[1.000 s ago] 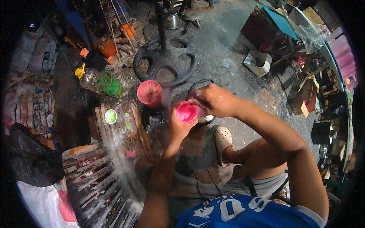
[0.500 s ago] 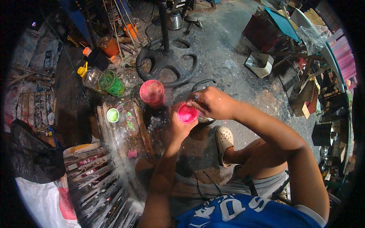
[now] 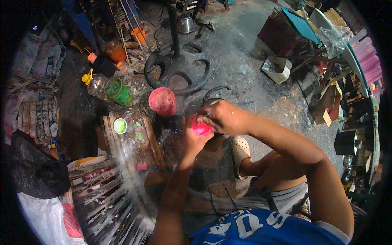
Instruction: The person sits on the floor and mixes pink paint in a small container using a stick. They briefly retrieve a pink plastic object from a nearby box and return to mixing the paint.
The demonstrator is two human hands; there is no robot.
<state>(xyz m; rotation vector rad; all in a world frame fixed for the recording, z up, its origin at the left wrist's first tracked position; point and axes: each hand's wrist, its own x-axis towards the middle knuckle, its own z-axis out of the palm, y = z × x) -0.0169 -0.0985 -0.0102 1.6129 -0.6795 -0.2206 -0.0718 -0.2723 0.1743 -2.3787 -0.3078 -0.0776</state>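
My left hand (image 3: 197, 141) is wrapped round a small cup with bright pink stuff (image 3: 202, 129) inside. Over the cup's upper rim, my right hand (image 3: 222, 117) has its fingers bent together, their tips dipping toward the pink; whether they pinch anything is hidden. Just beyond the hands shows the black curved handle (image 3: 218, 88) of a vessel mostly covered by my right hand. A pink-red bucket (image 3: 162, 102) stands to the left of the cup. Further left, a small white cup with light green content (image 3: 120, 125) sits on a stained board.
A green-smeared clear tub (image 3: 118, 92) stands beside a clear jug with a yellow cap (image 3: 94, 83). Ahead is a black ring-shaped stand base (image 3: 178, 73) with a post. An off-white open container (image 3: 276, 69) lies to the right. Slatted wood (image 3: 106, 196) lies at lower left.
My right hand has shifted a little left and down, its fingertips now reaching over the pink cup's opening. My left hand still holds the cup.
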